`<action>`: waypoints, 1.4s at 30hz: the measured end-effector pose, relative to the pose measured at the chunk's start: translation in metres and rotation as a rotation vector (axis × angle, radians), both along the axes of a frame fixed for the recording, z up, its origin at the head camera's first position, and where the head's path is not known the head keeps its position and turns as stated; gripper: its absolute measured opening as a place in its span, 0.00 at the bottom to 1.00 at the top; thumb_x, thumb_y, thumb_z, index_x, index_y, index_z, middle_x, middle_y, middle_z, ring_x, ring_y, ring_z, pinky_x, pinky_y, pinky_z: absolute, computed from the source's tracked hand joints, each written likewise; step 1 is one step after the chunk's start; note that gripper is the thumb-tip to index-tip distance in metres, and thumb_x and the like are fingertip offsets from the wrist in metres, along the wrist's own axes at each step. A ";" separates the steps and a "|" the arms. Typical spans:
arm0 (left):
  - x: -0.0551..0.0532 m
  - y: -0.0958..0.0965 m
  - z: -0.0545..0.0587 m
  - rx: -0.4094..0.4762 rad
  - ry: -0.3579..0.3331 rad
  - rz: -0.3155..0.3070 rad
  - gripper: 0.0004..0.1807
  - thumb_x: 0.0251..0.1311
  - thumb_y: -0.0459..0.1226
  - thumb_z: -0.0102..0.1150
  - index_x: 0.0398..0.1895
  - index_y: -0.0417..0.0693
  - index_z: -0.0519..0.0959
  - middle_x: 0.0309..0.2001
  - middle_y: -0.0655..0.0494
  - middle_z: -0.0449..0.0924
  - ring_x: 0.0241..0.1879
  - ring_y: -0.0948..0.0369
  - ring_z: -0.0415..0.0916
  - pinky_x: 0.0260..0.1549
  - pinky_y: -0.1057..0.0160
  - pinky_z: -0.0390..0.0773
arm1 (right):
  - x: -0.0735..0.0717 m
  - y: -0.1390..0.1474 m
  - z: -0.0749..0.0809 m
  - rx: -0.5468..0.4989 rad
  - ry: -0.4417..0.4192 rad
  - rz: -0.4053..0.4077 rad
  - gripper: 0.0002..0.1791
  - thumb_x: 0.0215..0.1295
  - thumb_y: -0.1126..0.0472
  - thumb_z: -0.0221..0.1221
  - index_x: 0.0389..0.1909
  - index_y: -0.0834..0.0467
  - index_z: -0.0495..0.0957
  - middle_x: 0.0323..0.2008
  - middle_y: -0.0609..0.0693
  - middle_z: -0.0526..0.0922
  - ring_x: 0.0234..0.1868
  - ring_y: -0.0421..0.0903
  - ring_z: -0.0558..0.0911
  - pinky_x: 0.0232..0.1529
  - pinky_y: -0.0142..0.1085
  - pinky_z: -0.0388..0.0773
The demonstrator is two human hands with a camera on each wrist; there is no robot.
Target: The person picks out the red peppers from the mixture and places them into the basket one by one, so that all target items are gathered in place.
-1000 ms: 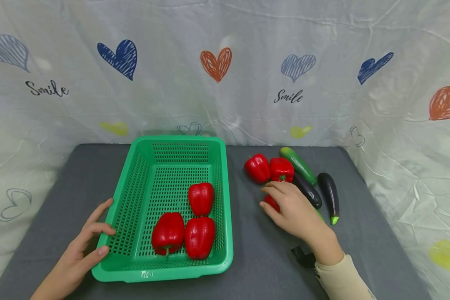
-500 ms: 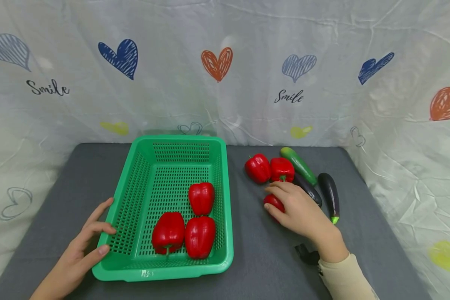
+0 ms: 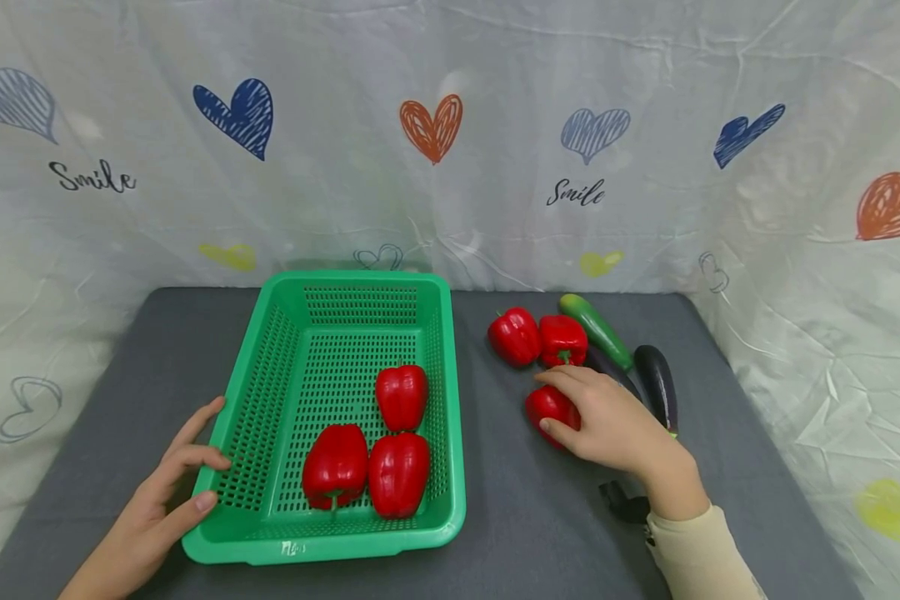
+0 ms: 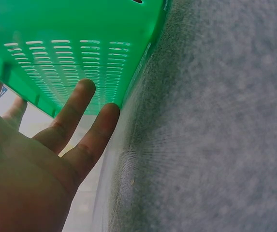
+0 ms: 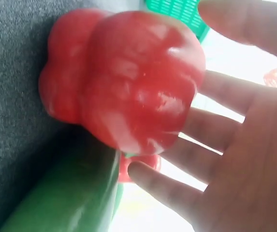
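Observation:
My left hand (image 3: 150, 496) rests at the left side of a green plastic basket (image 3: 322, 546), fingers spread and fingertips at its rim. In the left wrist view, its fingers extend along the basket's slotted outer wall (image 4: 70, 53). Inside the basket lie three red bell peppers (image 3: 400, 475), toward the near right. My right hand (image 3: 618, 417) is over another red bell pepper (image 3: 547, 408) on the table, thumb along its near side. In the right wrist view, that pepper (image 5: 143, 82) sits before the loosely spread fingers, with the thumb apart from it.
Behind the right hand are two more red bell peppers (image 3: 514, 337), a green cucumber-like vegetable (image 3: 596, 329) and two dark eggplants (image 3: 656, 383). Another green vegetable (image 5: 65, 193) lies close under the right hand. A white printed curtain (image 3: 435, 208) borders the grey table (image 3: 510, 517).
The right hand has shifted right and slightly nearer, exposing more of the bell pepper under it. That pepper stays about where it was. Left hand and basket have not moved.

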State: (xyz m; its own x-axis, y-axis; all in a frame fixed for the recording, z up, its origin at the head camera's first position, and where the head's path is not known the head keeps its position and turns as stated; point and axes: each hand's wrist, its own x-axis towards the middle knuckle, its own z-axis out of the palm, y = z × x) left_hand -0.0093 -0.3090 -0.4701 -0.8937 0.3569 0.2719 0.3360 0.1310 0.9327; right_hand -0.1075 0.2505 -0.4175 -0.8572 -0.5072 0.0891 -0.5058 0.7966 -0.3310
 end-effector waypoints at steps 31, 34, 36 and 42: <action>-0.001 0.000 -0.001 0.011 0.047 -0.007 0.20 0.69 0.13 0.44 0.60 0.30 0.71 0.88 0.35 0.36 0.86 0.53 0.35 0.70 0.71 0.52 | 0.000 -0.002 0.001 -0.016 -0.047 -0.002 0.29 0.64 0.58 0.73 0.66 0.59 0.82 0.64 0.53 0.83 0.66 0.56 0.79 0.63 0.57 0.80; -0.001 -0.001 -0.002 0.009 0.039 -0.004 0.20 0.69 0.13 0.44 0.60 0.30 0.71 0.88 0.36 0.36 0.86 0.53 0.35 0.70 0.72 0.52 | 0.000 -0.004 0.002 -0.022 -0.046 -0.003 0.29 0.63 0.59 0.73 0.65 0.58 0.83 0.63 0.52 0.83 0.64 0.55 0.80 0.62 0.56 0.81; -0.001 -0.001 -0.002 0.005 0.029 0.000 0.19 0.70 0.13 0.44 0.60 0.30 0.70 0.88 0.36 0.36 0.86 0.53 0.35 0.70 0.72 0.52 | 0.000 -0.005 0.001 -0.024 -0.047 -0.003 0.28 0.63 0.59 0.73 0.65 0.58 0.83 0.63 0.52 0.83 0.64 0.54 0.79 0.61 0.55 0.82; -0.001 -0.002 -0.002 -0.018 0.010 0.014 0.18 0.71 0.14 0.44 0.60 0.31 0.70 0.88 0.38 0.37 0.86 0.54 0.35 0.70 0.72 0.52 | 0.000 -0.005 0.000 -0.027 -0.044 0.008 0.28 0.62 0.59 0.74 0.63 0.57 0.83 0.61 0.50 0.83 0.62 0.53 0.79 0.60 0.54 0.82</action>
